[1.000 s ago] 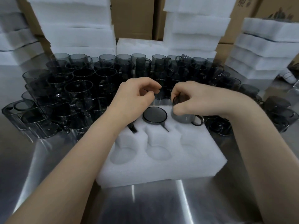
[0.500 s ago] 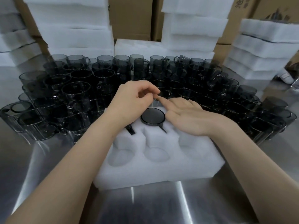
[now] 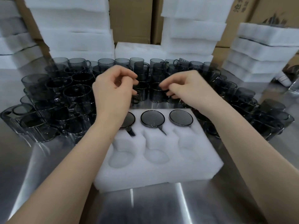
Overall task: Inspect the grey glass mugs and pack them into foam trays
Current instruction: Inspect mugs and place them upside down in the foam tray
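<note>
While three grey glass mugs [image 3: 152,118] sit upside down in the far row of the foam tray [image 3: 161,173] at centre frame, its near pockets empty, the left hand [image 3: 113,94] and right hand [image 3: 186,89] hover apart over the loose mugs [image 3: 77,94] massed across the middle. Their fingers are loosely curled: the left looks empty, and whether the right's fingertips touch a rim cannot be told. The person would do well to grip one mug by its body, lift it straight up clear of its neighbours, and check it for chips before seating it.
</note>
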Demonstrator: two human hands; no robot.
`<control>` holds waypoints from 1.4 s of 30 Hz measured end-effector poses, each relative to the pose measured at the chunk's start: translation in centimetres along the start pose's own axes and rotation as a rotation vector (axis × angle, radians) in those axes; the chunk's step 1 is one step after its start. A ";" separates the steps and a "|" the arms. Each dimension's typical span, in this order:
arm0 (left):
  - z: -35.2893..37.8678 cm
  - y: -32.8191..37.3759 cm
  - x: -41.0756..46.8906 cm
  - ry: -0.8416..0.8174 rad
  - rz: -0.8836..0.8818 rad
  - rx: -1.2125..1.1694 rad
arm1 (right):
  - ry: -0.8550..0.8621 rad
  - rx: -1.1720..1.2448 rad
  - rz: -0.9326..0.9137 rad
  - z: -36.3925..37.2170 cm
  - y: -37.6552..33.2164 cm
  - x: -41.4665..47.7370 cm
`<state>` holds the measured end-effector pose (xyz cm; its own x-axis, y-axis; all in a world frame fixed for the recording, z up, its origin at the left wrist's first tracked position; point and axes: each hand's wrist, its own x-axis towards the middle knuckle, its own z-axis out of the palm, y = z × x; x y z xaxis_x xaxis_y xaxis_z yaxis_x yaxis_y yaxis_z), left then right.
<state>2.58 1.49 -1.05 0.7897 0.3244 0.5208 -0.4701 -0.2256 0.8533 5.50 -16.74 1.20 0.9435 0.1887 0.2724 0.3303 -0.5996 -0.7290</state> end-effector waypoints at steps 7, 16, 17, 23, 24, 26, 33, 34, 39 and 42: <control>-1.1 0.7 0.5 0.202 -0.031 -0.189 | -0.509 -0.325 -0.141 5.1 -2.8 3.5; -2.0 0.2 1.3 0.213 -0.173 -0.300 | -0.537 -0.400 -0.195 7.8 -1.8 5.3; -2.0 0.2 1.3 0.210 -0.176 -0.301 | -0.535 -0.423 -0.201 7.7 -1.8 5.3; -1.9 -0.1 1.4 0.207 -0.172 -0.289 | -0.562 -0.473 -0.186 6.5 -1.3 5.3; -1.9 -0.1 1.4 0.206 -0.165 -0.282 | -0.563 -0.471 -0.174 6.4 -1.3 5.3; -1.8 -0.1 1.4 0.202 -0.150 -0.274 | -0.553 -0.457 -0.158 6.1 -1.1 5.4; -1.8 -0.1 1.2 0.184 -0.125 -0.234 | -0.513 -0.317 -0.135 4.7 -0.7 5.4; -1.7 -0.1 1.1 0.180 -0.121 -0.219 | -0.477 -0.259 -0.137 4.3 -0.6 5.2; -1.1 -0.1 0.9 0.023 -0.108 0.030 | -0.221 0.119 -0.084 2.4 -0.2 4.0; -0.5 0.3 0.8 -0.261 -0.164 0.181 | -0.141 0.333 -0.034 1.9 -0.3 3.1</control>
<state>2.90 2.14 -0.40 0.9340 0.1296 0.3330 -0.2695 -0.3567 0.8945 8.38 -14.49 1.10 0.9185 0.3235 0.2274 0.3299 -0.3097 -0.8918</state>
